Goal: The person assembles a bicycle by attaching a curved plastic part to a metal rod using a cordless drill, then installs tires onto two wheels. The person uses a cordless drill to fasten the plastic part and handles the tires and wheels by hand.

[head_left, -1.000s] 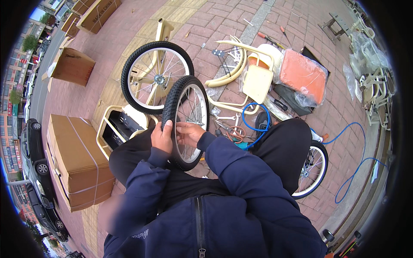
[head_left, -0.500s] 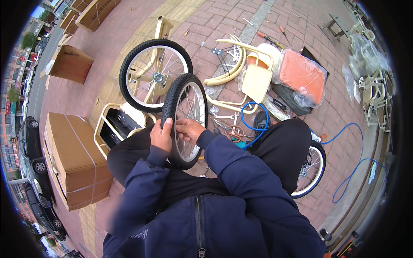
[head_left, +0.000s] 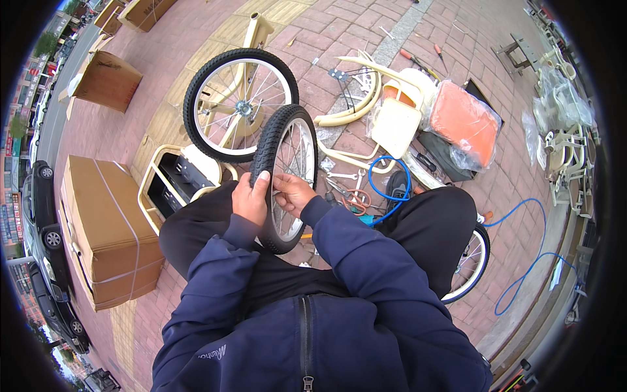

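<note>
A spoked bicycle wheel [head_left: 269, 144] with a black knobbly tyre and pale rim stands upright between my knees. My left hand [head_left: 251, 201] is closed round the near side of its tyre, thumb lying along the tread. At the inner side of the rim, the fingers of my right hand [head_left: 294, 195] are pinched together among the spokes. Whatever is between those fingertips is hidden. Just beyond, a second wheel [head_left: 244, 108] is mounted on a cream bicycle frame [head_left: 260, 29] lying on the paving. Wrenches [head_left: 343, 175] and red-handled scissors [head_left: 358, 201] lie right of the held wheel.
A large cardboard carton [head_left: 117, 225] stands at my left, beside a cream basket-like frame [head_left: 157, 189]. Cream metal parts [head_left: 397, 124] and an orange plastic-wrapped pad [head_left: 462, 124] lie ahead right. A blue hose [head_left: 408, 176] loops by my shoe; another wheel [head_left: 483, 261] is behind my right knee.
The whole view has shifted slightly, so everything ahead sits a little higher. Both hands stay at the same place on the wheel, with only small finger movement.
</note>
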Tool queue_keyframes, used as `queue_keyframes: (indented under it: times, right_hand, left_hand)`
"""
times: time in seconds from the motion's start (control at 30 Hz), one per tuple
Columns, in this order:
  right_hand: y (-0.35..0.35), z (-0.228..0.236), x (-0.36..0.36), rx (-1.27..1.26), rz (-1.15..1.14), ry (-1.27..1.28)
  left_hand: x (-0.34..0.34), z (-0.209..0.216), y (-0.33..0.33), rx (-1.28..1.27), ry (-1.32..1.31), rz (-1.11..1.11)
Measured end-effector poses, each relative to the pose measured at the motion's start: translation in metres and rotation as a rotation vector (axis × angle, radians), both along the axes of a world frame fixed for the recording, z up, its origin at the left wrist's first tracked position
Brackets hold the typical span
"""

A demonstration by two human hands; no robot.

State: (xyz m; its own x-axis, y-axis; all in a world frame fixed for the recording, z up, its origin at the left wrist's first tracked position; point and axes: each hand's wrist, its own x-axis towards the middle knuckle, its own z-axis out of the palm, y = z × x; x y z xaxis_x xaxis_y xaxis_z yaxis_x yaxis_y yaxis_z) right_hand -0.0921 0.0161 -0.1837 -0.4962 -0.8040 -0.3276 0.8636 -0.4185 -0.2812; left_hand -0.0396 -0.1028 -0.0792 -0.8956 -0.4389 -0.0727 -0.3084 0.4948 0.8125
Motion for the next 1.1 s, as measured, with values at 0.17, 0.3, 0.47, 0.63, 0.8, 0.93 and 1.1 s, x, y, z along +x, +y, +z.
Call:
queue_keyframes:
  times: [0.17, 0.3, 0.47, 0.63, 0.8, 0.93, 1.1]
  right_hand:
    - [-0.006, 0.0, 0.004, 0.083, -0.034, -0.005]
    - [-0.003, -0.001, 0.008, 0.074, -0.073, 0.006]
    - [0.001, -0.006, 0.004, 0.078, -0.038, 0.057]
    - [0.004, -0.003, -0.009, 0.302, 0.028, 0.326]
    - [0.007, 0.019, -0.016, 0.538, 0.069, 0.802]
    - [0.008, 0.031, -0.015, 0.731, -0.114, 1.43]
    - [0.001, 0.029, -0.005, 0.99, -0.319, 1.618]
  left_hand:
    - [-0.001, 0.0, 0.0, 0.004, -0.001, 0.007]
    - [-0.001, -0.002, 0.001, 0.025, -0.005, 0.014]
    - [-0.001, -0.005, -0.001, 0.02, 0.0, 0.006]
    - [-0.002, -0.009, -0.004, 0.003, -0.017, -0.003]
    - [-0.002, -0.008, -0.006, 0.015, 0.006, -0.018]
    - [-0.004, -0.005, -0.006, -0.014, 0.0, -0.017]
    - [-0.007, -0.005, -0.008, -0.013, -0.026, -0.024]
